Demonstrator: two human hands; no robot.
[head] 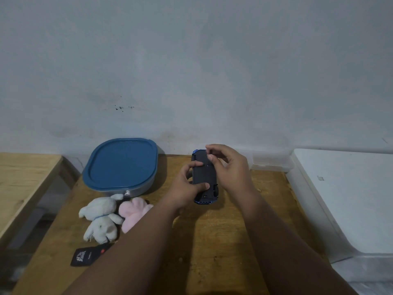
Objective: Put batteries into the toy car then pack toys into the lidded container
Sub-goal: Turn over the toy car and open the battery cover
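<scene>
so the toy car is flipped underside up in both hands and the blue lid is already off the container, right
Not quite. The head view shows the blue lid still seated on the container, not off it. The rest holds: the toy car is underside up, held by the left hand while the right hand works at its far end.

Table (212, 241) front bare; container (121, 165), plush toys (110, 216) crowd left.

Dim, soft light; perhaps slight edge distortion.
</scene>
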